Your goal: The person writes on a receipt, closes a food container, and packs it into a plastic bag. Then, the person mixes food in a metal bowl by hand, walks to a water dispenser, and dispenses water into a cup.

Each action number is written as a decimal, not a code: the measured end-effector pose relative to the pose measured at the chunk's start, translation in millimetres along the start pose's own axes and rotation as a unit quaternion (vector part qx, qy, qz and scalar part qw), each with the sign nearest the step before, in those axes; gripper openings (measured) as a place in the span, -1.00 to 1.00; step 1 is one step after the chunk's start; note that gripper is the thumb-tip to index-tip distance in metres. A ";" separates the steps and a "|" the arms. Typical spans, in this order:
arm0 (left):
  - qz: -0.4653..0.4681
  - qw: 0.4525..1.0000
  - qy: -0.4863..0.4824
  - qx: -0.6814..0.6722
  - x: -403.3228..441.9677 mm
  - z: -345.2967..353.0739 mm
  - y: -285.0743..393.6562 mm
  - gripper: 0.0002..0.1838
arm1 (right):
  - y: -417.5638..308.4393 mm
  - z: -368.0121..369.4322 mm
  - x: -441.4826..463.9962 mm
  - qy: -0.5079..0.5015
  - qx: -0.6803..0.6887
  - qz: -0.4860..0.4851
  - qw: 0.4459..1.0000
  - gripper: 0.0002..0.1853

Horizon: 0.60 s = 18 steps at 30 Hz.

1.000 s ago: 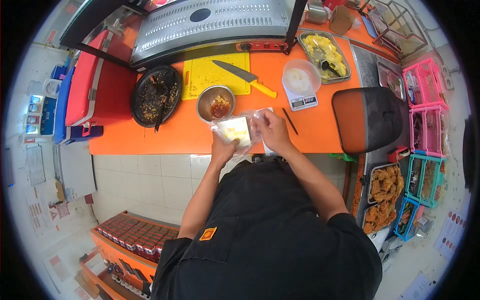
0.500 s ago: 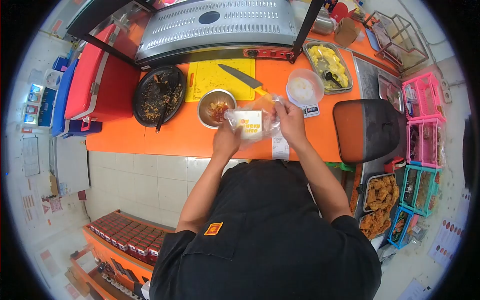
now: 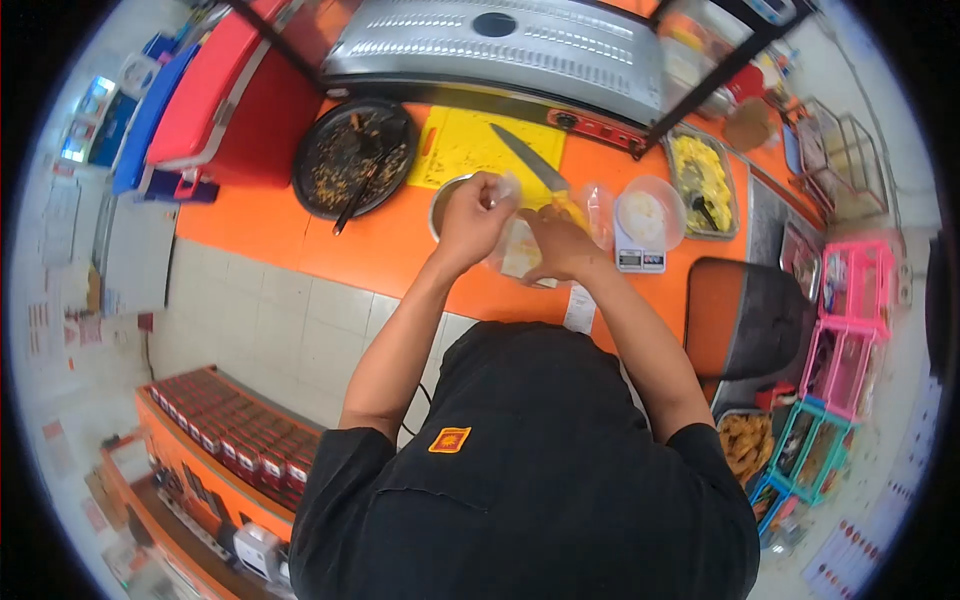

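Observation:
A clear plastic bag with a white, yellow-lettered packet (image 3: 519, 252) in or on it is between my hands above the orange counter's front edge. My left hand (image 3: 470, 222) is closed, pinching crumpled clear plastic at the bag's upper part. My right hand (image 3: 568, 243) curls round the packet's right side, thumb below and fingers above; the lettering is mostly covered. Behind my left hand stands a steel bowl (image 3: 439, 205), largely hidden. A knife (image 3: 527, 155) with a yellow handle lies on the yellow cutting board (image 3: 447, 138), just beyond my hands.
A black pan (image 3: 345, 185) with crumbs and a utensil sits left, near a red cooler box (image 3: 230, 110). At right are a scale (image 3: 640, 260) bearing a clear tub (image 3: 650, 215), a tray of yellow food (image 3: 697, 165), and a black-and-orange chair back (image 3: 735, 310). A receipt (image 3: 580, 308) lies at the counter edge.
My left hand has risen to the bag's upper part, and my right hand has come down and inward over the packet. The view has shifted and tilted.

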<state>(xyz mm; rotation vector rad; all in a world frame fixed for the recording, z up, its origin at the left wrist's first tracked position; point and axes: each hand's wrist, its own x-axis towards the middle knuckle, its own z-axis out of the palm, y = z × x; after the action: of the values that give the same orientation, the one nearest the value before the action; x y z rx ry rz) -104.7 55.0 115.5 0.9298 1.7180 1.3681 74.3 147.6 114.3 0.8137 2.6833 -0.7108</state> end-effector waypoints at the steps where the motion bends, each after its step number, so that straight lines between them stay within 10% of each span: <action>1: 0.036 0.998 -0.012 -0.053 -4.7 -1.6 2.5 -0.69 | -0.9 -1.5 1.1 -0.028 0.000 -0.010 1.000 0.17; 4: 0.067 0.992 0.021 -0.106 -38.6 -13.0 -11.4 -0.64 | 20.7 9.0 6.0 -0.043 0.083 -0.064 0.994 0.03; 6: 0.107 0.963 0.229 -0.092 -62.7 -10.0 -59.5 -0.71 | 44.6 11.7 13.2 -0.077 0.272 -0.043 0.958 -0.07; 8: -0.177 0.967 0.161 -0.085 -99.7 -3.8 -122.1 -0.64 | 70.2 21.1 17.0 -0.107 0.453 0.001 0.885 -0.17; 10: -0.305 0.935 -0.132 -0.119 -109.1 4.7 -162.6 -0.58 | 91.3 30.1 20.0 -0.097 0.437 0.009 0.894 -0.31; 12: -0.431 0.843 -0.111 -0.304 -110.7 29.7 -158.4 -0.48 | 95.2 31.7 30.0 -0.114 0.404 0.023 0.907 -0.31; 14: -0.398 0.792 -0.054 -0.459 -96.1 65.2 -179.5 -0.59 | 83.4 21.9 36.4 -0.181 0.396 0.134 0.890 -0.38; 18: -0.398 0.733 0.021 -0.551 -77.7 111.3 -189.0 -0.72 | 62.8 26.5 31.1 -0.137 0.296 0.051 0.944 -0.21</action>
<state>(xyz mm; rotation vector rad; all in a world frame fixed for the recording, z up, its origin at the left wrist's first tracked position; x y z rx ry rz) 12.2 4.4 -79.3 -0.4865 0.7860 1.3982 87.5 193.5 56.6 0.8892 2.1714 -1.5163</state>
